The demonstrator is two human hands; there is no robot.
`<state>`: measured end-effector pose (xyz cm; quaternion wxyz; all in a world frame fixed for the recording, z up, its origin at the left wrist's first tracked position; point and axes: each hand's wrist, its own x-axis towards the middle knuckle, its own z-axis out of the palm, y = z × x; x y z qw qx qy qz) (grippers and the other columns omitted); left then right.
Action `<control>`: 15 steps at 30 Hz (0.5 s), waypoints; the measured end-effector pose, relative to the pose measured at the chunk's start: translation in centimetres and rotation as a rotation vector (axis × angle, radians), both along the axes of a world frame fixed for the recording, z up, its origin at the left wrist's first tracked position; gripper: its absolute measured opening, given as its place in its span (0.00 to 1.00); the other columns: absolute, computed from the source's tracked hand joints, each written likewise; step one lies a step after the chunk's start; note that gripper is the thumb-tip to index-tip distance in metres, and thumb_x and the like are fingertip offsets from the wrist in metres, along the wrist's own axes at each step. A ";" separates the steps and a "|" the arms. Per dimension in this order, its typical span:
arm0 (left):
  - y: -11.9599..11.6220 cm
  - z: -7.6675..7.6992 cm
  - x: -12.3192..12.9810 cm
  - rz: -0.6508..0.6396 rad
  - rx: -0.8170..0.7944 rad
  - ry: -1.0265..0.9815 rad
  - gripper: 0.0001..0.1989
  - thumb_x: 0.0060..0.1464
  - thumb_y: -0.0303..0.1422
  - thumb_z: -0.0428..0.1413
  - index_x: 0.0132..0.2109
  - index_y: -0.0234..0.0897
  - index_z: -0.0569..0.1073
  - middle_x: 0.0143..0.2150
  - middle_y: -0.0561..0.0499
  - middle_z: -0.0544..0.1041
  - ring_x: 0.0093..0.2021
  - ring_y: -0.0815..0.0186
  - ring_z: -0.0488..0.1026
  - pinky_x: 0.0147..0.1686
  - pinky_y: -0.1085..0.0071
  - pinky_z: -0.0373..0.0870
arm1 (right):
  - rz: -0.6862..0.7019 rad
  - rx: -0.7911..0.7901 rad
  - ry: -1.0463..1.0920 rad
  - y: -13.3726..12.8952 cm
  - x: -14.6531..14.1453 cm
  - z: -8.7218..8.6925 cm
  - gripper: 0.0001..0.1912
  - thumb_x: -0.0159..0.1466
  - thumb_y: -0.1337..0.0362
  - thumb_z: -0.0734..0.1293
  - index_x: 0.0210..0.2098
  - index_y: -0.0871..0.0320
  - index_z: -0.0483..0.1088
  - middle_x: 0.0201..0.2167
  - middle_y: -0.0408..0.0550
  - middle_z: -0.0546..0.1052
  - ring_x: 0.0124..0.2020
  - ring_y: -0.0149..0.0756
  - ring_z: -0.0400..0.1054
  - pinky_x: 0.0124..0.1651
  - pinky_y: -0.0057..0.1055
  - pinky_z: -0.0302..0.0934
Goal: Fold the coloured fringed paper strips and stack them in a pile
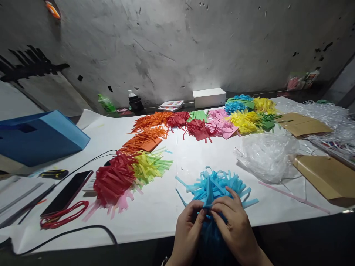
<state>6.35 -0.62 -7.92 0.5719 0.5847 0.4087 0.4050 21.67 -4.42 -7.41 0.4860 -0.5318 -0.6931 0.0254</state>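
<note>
Blue fringed paper point(222, 184) lies at the front edge of the table, its cut strips fanned out on the white surface and some hanging below the edge. My left hand point(191, 225) pinches a folded part of it between thumb and fingers. Close beside it, my right hand point(231, 218) grips the same fold from the right, one finger raised. Both hands nearly touch at the pinched spot. Red fringed paper point(115, 179) and yellow-green fringed paper point(148, 166) lie to the left of my hands.
Orange fringes point(152, 120) and other coloured ones line the back. Clear plastic point(267, 157) and a brown envelope point(327, 175) sit right. A black phone point(68, 192), a red cord point(65, 218) and a blue box point(50, 136) are left. Behind stands a white box point(209, 98).
</note>
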 end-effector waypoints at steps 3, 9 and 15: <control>0.1 0.1 0.0 0.007 0.024 -0.011 0.12 0.60 0.43 0.59 0.37 0.38 0.76 0.34 0.51 0.76 0.35 0.62 0.73 0.37 0.70 0.71 | 0.011 -0.030 0.008 0.0 0.2 0.2 0.09 0.67 0.75 0.62 0.38 0.54 0.68 0.34 0.41 0.76 0.39 0.36 0.74 0.66 0.56 0.53; 0.3 0.4 0.3 0.021 0.044 -0.044 0.11 0.59 0.42 0.60 0.37 0.38 0.76 0.34 0.52 0.76 0.34 0.63 0.73 0.36 0.71 0.72 | -0.046 0.085 -0.149 0.0 -0.2 1.2 0.12 0.67 0.77 0.60 0.43 0.56 0.70 0.37 0.46 0.77 0.40 0.36 0.73 0.68 0.55 0.50; 0.1 0.5 0.6 0.022 0.039 -0.038 0.11 0.59 0.42 0.60 0.37 0.37 0.76 0.34 0.51 0.76 0.36 0.63 0.74 0.39 0.71 0.71 | -0.010 0.094 -0.127 0.2 -0.2 1.3 0.12 0.66 0.79 0.60 0.39 0.57 0.69 0.32 0.43 0.75 0.34 0.34 0.71 0.65 0.56 0.52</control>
